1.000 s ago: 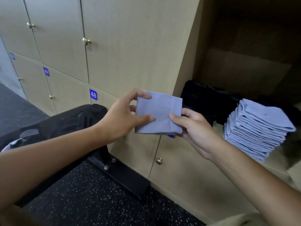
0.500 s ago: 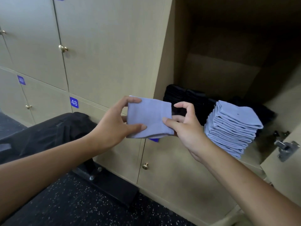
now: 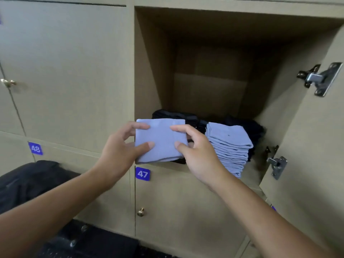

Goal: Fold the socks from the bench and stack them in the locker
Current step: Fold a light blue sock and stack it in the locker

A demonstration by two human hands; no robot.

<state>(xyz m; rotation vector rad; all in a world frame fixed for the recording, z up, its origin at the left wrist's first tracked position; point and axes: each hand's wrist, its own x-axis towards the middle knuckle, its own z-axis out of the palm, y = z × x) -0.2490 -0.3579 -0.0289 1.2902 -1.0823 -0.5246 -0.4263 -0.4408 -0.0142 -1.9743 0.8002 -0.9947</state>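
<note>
- The left hand (image 3: 119, 151) pinches the left edge of the folded blue sock (image 3: 160, 141); the right hand (image 3: 197, 155) pinches its right edge.
- The sock is held at the front opening of the open locker (image 3: 149, 71).
- Inside the locker, right of the sock, stands a stack of blue socks (image 3: 230, 146), with black socks (image 3: 175, 115) behind.

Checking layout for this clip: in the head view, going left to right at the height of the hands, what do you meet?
Label 48 → left hand → folded blue sock held by both hands → right hand → stack of blue socks → lower door hinge.
</note>
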